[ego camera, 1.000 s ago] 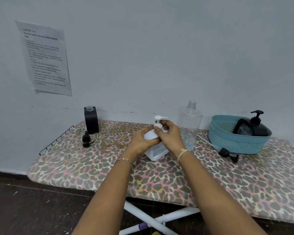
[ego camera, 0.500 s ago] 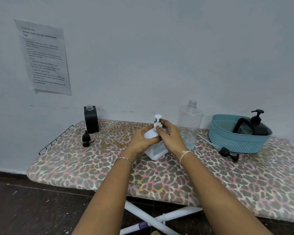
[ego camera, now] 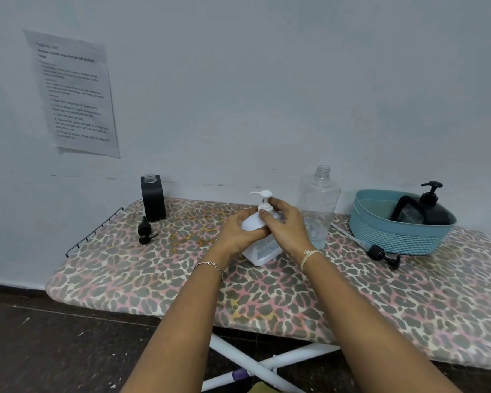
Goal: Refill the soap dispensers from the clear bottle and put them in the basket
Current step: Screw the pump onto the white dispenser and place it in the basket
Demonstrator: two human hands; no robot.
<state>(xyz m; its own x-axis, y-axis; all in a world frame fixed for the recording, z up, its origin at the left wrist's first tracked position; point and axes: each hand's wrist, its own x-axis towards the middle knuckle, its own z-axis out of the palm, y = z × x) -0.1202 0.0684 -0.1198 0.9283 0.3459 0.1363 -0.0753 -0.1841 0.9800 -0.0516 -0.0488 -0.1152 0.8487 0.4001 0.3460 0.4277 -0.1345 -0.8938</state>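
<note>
Left hand (ego camera: pixel 240 231) wrapped round body of white dispenser (ego camera: pixel 262 246), standing mid ironing board (ego camera: pixel 380 302), just in front of clear bottle (ego camera: pixel 318 205). Right hand (ego camera: pixel 287 225) closed on pump collar (ego camera: pixel 264 207), fingers pinching, wrist bent in, prob threading it. Dispenser: stiff plastic, likely light, maybe slick w/ soap; grip body low, not nozzle. Basket (ego camera: pixel 394 236) well to the right.

Open dispenser (ego camera: pixel 153 197) far left – clear bottle (ego camera: pixel 318 205) centre – basket (ego camera: pixel 394 236) right, dispenser (ego camera: pixel 432 207) inside.
</note>
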